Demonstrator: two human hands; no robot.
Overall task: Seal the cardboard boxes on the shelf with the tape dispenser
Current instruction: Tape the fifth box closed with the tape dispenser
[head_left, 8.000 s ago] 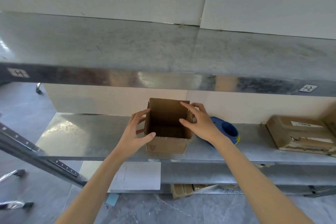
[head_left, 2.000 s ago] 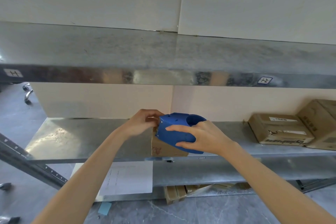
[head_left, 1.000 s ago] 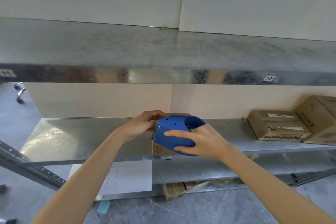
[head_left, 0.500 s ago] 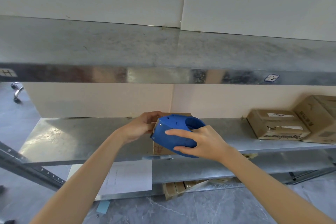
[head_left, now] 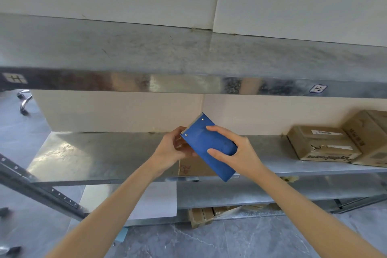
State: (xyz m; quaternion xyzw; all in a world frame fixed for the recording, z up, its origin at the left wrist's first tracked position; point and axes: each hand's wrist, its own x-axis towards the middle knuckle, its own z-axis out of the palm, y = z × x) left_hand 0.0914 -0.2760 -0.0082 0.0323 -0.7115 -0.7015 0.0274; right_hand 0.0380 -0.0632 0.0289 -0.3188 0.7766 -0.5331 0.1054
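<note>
Blue tape dispenser (head_left: 202,142), gripped in my right hand (head_left: 240,157), tilts in front of the cardboard box (head_left: 194,169); I cannot tell what my curled left hand (head_left: 169,151) holds.

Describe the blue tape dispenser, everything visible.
The tape dispenser is blue, plastic by its look, a flat face with small metal rivets turned to the camera and a toothed blade along its upper end. It is tilted, blade up and left, held in front of the cardboard box on the shelf. The right hand grips its body; the left hand curls at the blade end.
</note>
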